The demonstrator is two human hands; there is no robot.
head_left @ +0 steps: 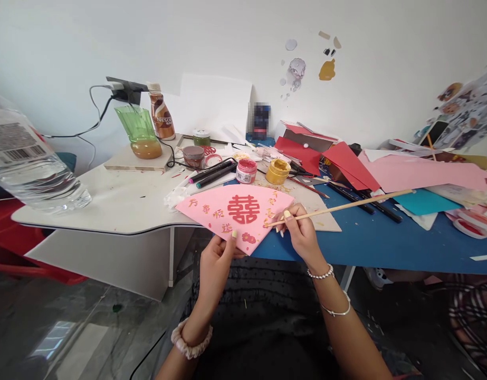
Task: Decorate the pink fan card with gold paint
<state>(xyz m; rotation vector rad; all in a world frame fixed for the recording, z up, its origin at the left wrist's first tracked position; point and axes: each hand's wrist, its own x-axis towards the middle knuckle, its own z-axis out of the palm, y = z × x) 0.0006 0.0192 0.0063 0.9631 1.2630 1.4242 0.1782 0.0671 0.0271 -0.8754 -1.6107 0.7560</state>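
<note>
My left hand [218, 254] grips a pink fan-shaped paper [224, 199] by its lower edge, thumb on top. On the paper are a red double-happiness character, gold and red lettering and a red flower. My right hand [301, 228] pinches a long thin wooden stick [346, 206], its tip touching the paper's right side near the gold marks. I cannot make out whether that tip carries bristles. Just behind the paper stand an open jar of yellow paint [278, 171] and an open jar of red paint [247, 171].
Black markers [213, 173] lie left of the jars. A cut green bottle [142, 132] and a coffee bottle [162, 113] stand at the back left, a large water bottle [29, 158] nearer. Red envelopes [350, 163] and pink paper [421, 171] pile up on the right.
</note>
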